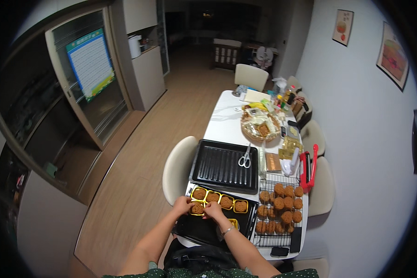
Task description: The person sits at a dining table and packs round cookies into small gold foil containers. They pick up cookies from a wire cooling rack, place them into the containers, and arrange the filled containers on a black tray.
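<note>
My left hand and my right hand pinch opposite sides of a square gold tray holding a brown molded pastry. It sits on a black baking tray, just in front of a row of several like pastries in gold trays. More gold trays stand partly hidden beside my right forearm. To the right, many brown round pastries lie on a black wire rack, some stacked on others.
Beyond is a ridged black oven tray with white-handled scissors. A red sealing device stands at the table's right edge. A wicker basket holds packaged items. Chairs flank the white table; a phone-like black object lies near.
</note>
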Motion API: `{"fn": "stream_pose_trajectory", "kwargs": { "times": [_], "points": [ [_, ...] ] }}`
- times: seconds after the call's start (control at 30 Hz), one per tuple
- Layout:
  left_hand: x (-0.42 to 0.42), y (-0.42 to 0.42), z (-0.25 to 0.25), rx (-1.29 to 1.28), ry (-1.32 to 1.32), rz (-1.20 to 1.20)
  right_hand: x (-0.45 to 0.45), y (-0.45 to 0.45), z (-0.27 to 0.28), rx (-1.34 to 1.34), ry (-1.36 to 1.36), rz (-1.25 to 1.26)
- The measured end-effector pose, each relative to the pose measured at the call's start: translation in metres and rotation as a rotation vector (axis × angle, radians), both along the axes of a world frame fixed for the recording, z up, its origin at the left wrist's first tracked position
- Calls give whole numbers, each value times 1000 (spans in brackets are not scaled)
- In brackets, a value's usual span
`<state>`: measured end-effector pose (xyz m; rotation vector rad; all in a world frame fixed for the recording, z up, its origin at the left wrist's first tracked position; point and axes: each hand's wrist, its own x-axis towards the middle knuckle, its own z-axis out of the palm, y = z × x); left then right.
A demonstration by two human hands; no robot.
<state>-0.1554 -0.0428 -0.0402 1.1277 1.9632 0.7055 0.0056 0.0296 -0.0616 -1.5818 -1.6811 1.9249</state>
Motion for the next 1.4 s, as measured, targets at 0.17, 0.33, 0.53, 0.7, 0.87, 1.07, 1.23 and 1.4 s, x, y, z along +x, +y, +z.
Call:
{"fn": "stream_pose_trajectory", "kwargs": {
  "times": [0.17,0.33,0.53,0.7,0.87,1.07,1.23,1.4],
  "points": [
    [-5,-32,-35,21,161,194,-28,-25,-38,-48,-13,-106],
    [-7,-36,-38,72,296,169,-42,-34,-56,-81,9,-161],
    [-2,-35,-49,67,357,143,-37,-40,-61,-133,77,-179],
    [-8,-34,-49,48,406,92,-36,-38,-65,-201,144,-127],
    [-10,-35,-33,154,527,37,-35,-41,-57,-181,144,-86],
    [-7,-19,-22,96,516,3,-25,-32,-76,293,9,-41],
    [-11,-17,-43,149,435,51,-36,-30,-64,8,51,-175],
    [-17,-21,-54,178,382,63,-34,-33,-63,-251,181,-280]
  ]
}}
